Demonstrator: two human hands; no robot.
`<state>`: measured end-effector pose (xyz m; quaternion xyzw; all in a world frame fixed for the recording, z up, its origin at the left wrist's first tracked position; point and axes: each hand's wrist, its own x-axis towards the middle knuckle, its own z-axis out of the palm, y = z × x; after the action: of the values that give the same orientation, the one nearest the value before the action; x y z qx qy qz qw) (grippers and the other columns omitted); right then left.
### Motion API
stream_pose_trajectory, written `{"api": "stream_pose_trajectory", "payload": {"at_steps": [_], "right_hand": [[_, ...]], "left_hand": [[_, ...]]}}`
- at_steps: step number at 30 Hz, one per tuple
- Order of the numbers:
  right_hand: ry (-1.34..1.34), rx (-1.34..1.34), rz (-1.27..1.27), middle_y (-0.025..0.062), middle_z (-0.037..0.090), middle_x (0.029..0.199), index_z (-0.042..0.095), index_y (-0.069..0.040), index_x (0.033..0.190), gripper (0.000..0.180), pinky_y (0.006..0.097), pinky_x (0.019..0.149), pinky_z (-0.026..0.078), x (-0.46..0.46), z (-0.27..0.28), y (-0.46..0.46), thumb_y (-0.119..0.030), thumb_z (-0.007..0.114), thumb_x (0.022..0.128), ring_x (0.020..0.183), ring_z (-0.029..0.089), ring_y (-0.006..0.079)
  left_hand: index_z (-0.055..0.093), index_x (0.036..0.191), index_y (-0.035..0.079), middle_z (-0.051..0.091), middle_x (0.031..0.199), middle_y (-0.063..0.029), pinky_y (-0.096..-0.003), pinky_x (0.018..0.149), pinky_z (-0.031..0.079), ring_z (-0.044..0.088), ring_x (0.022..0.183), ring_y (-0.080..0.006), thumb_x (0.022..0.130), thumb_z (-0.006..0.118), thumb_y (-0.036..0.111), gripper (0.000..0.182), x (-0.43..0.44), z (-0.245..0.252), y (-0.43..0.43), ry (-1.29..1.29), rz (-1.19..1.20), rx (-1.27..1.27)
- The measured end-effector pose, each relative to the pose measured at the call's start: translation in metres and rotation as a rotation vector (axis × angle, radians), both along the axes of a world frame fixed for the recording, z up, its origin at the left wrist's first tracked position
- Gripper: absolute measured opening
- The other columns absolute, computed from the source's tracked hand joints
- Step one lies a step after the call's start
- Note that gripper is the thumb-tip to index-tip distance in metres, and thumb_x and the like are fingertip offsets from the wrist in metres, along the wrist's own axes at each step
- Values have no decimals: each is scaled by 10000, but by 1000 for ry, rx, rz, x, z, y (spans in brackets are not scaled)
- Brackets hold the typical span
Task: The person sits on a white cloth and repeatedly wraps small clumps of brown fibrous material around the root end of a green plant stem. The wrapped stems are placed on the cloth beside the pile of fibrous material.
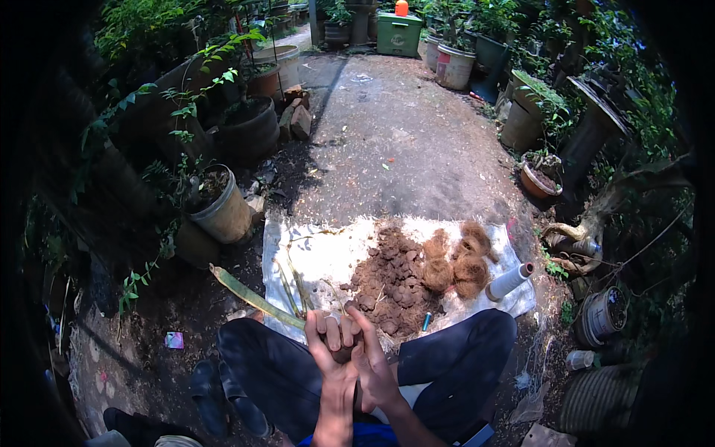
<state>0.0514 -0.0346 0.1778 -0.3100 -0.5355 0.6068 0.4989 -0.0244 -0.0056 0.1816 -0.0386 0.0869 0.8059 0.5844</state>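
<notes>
Close over my lap, my left hand (328, 341) and my right hand (371, 357) are pressed together around a dark lump of soil (342, 354), mostly hidden by the fingers. A long green leaf or stem (254, 299) reaches from the hands to the upper left. Thinner green stems (299, 279) lie behind them on a white woven sheet (335, 240). Also on the sheet are a heap of brown clods (394, 274), several bundles of brown fibre (471, 268), a large cone of white thread (508, 282) and a small teal cylinder (427, 322).
Potted plants line both sides of the path, with a white bucket (223, 209) at the left and a small clay pot (539, 179) at the right. Dark slippers (209, 396) lie beside my knee. A green box (398, 36) stands at the far end.
</notes>
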Motion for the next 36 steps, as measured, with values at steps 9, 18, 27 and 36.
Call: {"api": "stream_pose_trajectory", "payload": {"at_steps": [9, 18, 27, 36], "right_hand": [[22, -82, 33, 115, 407, 1314, 209, 13, 1457, 645, 326, 1074, 270, 6, 5, 4, -311, 499, 981, 1254, 388, 192], [95, -138, 80, 44, 417, 1187, 228, 3, 1443, 634, 275, 1007, 327, 10, -1, 4, -211, 569, 953, 1145, 436, 143], [146, -199, -104, 139, 383, 1392, 336, 8, 1383, 577, 333, 1087, 270, 46, 11, 23, -322, 537, 955, 1317, 352, 226], [-28, -24, -325, 143, 572, 1164, 410, 24, 1341, 512, 298, 906, 435, 45, 10, 20, -303, 507, 960, 1014, 573, 171]], "left_hand": [[420, 699, 132, 362, 453, 8, -324, 622, 491, 422, 443, -154, 1006, 419, 318, 358, 2, -6, 4, 94, 15, 53], [405, 694, 134, 293, 448, 33, -277, 474, 373, 317, 392, -121, 1000, 449, 303, 352, 10, -3, 0, 25, -23, -65], [486, 767, 53, 543, 560, -68, -273, 520, 429, 507, 500, -142, 977, 473, 264, 298, 33, -34, -4, 908, -300, -311], [583, 953, -4, 591, 923, -120, -336, 789, 455, 569, 859, -203, 947, 512, 204, 221, 60, -37, -8, 1397, -59, -159]]}}
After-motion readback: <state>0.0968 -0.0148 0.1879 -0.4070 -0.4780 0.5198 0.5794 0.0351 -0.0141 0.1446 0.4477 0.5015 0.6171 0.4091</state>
